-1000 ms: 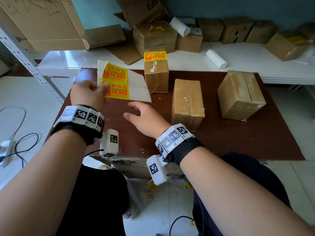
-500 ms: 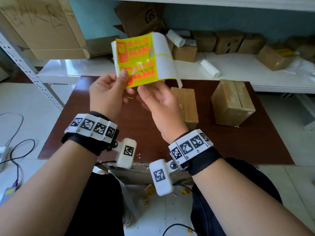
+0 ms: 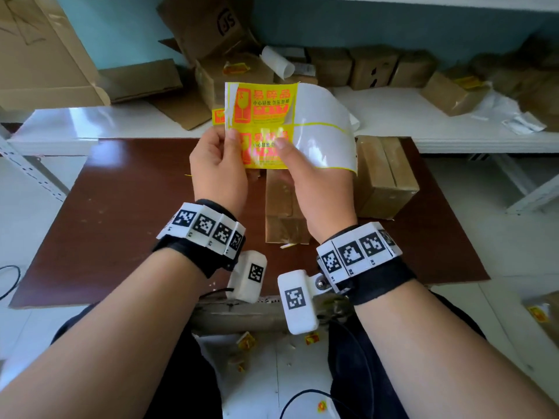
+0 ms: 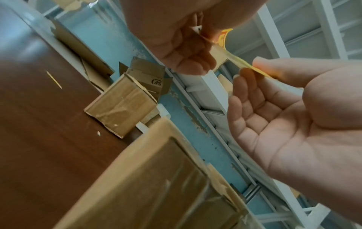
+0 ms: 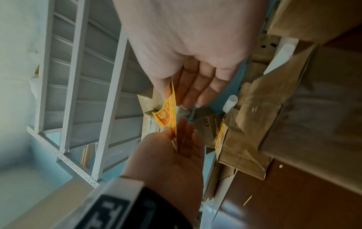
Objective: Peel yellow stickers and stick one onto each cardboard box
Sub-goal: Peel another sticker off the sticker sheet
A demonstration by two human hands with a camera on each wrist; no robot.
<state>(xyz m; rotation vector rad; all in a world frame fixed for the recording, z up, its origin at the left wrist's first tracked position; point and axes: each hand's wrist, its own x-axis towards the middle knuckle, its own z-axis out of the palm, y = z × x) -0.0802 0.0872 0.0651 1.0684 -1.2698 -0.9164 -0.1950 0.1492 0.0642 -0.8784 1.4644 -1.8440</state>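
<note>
Both hands, left (image 3: 218,173) and right (image 3: 317,189), pinch the sticker sheet (image 3: 272,125).

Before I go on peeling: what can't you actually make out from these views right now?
- Head view: the sticker sheet and left hand hide most of the stickered box behind.
- Head view: the right hand covers much of the middle box, so its top is unreadable.
- Head view: whether the lower sticker's edge has lifted is unclear; glare and the thumb hide it.
- Wrist views: sheet edge-on, print unreadable.
</note>
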